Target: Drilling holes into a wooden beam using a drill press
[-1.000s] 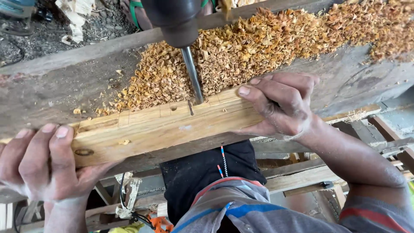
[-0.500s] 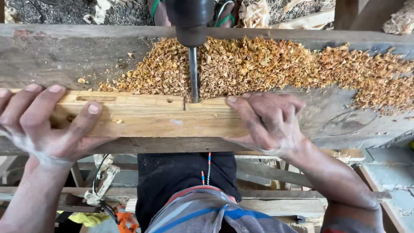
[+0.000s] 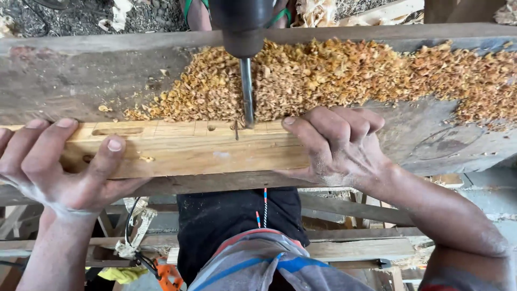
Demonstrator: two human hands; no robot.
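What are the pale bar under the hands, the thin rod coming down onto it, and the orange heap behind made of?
The bar looks like bare, unfinished light wood: visible grain and a cut slot. The drill bit seems to be steel, grey with a dull shine. The heap looks like wood shavings, curled orange-tan flakes. The bench looks like weathered grey wood.

Wood piece (image 3: 183, 148) slid rightward (slightly)

Pale yellow plank (image 3: 183, 151), orange-tan shavings (image 3: 334, 75) (heaped), grey weathered bench (image 3: 70, 81), black drill (image 3: 242, 21).
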